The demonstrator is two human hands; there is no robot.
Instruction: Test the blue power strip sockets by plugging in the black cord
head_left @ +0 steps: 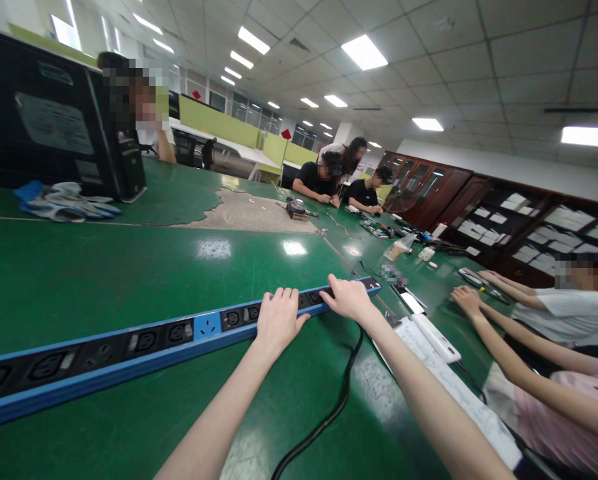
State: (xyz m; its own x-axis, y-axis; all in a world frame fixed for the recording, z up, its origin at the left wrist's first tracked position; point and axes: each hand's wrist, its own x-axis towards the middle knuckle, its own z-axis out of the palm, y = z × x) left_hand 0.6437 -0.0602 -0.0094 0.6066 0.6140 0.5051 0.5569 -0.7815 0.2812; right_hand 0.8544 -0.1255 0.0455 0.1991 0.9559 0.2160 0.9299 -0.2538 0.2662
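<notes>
A long blue and black power strip (207,325) runs from the left edge of the view to the middle, lying on the green table. It has several black sockets and one blue socket. My left hand (279,315) lies over the strip right of the blue socket, fingers wrapped over its far side and thumb pointing right. Closer to the strip's far right end, my right hand (349,297) grips it with the thumb on top; its fingertips are partly hidden. A black cable (346,387) leads down from beneath the right hand to the lower edge.
A black computer case (43,127) stands at the left beside work gloves (66,201). Papers (443,377), a white power strip (435,338) and a phone (409,299) lie right of my hands. Other people sit around the table, with a person's hands (466,300) at the right.
</notes>
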